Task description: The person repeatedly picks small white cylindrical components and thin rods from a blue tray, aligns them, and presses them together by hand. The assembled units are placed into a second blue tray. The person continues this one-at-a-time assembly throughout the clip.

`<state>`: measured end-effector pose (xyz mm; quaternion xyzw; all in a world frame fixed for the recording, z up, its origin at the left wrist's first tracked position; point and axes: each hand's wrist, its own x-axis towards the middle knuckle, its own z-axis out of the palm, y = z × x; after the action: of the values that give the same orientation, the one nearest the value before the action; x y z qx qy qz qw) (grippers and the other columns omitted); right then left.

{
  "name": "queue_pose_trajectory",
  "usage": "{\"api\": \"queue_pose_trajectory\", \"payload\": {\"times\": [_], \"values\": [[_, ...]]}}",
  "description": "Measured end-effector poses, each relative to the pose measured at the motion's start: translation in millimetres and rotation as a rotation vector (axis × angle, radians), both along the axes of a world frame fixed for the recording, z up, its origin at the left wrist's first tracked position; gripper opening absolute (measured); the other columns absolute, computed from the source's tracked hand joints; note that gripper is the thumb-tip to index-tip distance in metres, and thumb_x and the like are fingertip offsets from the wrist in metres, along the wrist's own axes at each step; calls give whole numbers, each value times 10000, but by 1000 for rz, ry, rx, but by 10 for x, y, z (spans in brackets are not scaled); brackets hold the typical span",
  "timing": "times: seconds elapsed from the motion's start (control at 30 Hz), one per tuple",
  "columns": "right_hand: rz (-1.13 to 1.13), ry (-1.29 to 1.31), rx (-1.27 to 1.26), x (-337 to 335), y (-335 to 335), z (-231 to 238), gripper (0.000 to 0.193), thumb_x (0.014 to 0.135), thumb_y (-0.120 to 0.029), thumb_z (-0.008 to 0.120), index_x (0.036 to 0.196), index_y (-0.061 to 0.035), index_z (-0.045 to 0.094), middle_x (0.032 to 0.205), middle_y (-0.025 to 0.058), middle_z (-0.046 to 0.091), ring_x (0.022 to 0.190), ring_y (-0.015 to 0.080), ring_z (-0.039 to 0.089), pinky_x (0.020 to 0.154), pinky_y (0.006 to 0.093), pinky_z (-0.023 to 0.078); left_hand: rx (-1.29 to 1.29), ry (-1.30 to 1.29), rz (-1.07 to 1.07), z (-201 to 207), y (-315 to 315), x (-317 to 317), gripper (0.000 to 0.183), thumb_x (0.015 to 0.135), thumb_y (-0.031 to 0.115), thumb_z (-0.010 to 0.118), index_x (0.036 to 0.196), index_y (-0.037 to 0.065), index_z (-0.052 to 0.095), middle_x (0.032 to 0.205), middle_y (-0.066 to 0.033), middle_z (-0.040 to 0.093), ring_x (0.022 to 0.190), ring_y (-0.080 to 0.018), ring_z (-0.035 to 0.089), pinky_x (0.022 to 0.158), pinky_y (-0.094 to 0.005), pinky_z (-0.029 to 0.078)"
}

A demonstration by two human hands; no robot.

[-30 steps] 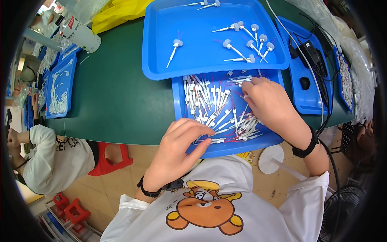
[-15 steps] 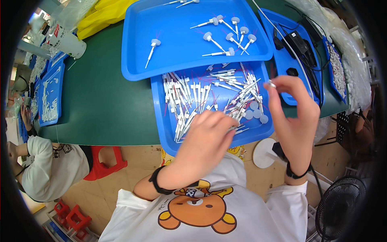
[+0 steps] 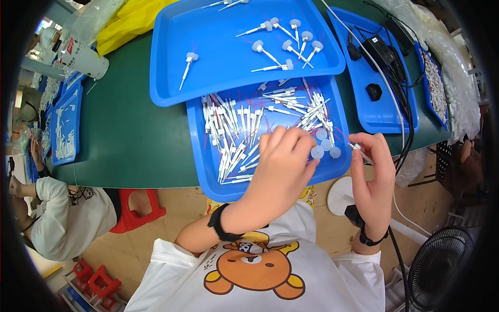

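My left hand (image 3: pixel 283 164) is over the right front of the lower blue tray (image 3: pixel 196 156), its thumb and fingers closed at the edge of a round translucent disc (image 3: pixel 317 152). A few similar discs (image 3: pixel 335 152) lie right beside it. To the right, my right hand (image 3: pixel 375 174) pinches a thin white stick-like part (image 3: pixel 357 147) with fine red wires between thumb and index finger. Many white stick parts (image 3: pixel 221 122) with red wires lie heaped in the lower tray. In the upper blue tray (image 3: pixel 218 57) are several sticks fitted with discs (image 3: pixel 258 46).
The upper tray overlaps the lower tray's far edge. At right, another blue tray (image 3: pixel 384 122) holds black adapters and cables (image 3: pixel 382 49). A white cup (image 3: pixel 86 58) and yellow bag (image 3: pixel 130 23) stand far left. A co-worker (image 3: pixel 70 216) sits left; a black fan (image 3: pixel 439 268) stands lower right.
My left hand has moved right and up to the discs, and one disc has shifted slightly toward me. My right hand has come down with the stick part, now tilted differently.
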<state>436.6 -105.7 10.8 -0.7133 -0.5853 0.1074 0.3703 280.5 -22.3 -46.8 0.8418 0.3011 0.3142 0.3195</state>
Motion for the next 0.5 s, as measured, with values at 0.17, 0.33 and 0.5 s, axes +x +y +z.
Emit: {"api": "queue_pose_trajectory", "payload": {"times": [0.17, 0.33, 0.5], "values": [[195, -16, -94, -71, -46, 159, 414, 835, 135, 588, 1218, -2, 664, 847, 93, 493, 685, 206, 524, 595, 312, 434, -820, -382, -69, 230, 57, -459, 302, 826, -4, 772, 1098, 40, 647, 956, -36, 653, 726, -96, 476, 689, -242, 400], [338, -17, 3, -291, -6, 212, 535, 740, 155, 624, 1243, -16, 688, 808, 85, 489, 667, 221, 518, 573, 334, 426, -1314, -808, -176, 227, 106, -724, 320, 1014, 268, 587, 1195, 4, 576, 835, 12, 504, 738, -99, 413, 701, -259, 360], [421, -36, 82, -450, 105, 234, 585, 667, 153, 617, 1222, -10, 701, 807, 59, 500, 688, 190, 500, 583, 302, 401, -1471, -813, -192, 184, 109, -792, 421, 1039, 379, 530, 1221, 1, 569, 819, 21, 474, 758, -105, 398, 706, -274, 345]]}}
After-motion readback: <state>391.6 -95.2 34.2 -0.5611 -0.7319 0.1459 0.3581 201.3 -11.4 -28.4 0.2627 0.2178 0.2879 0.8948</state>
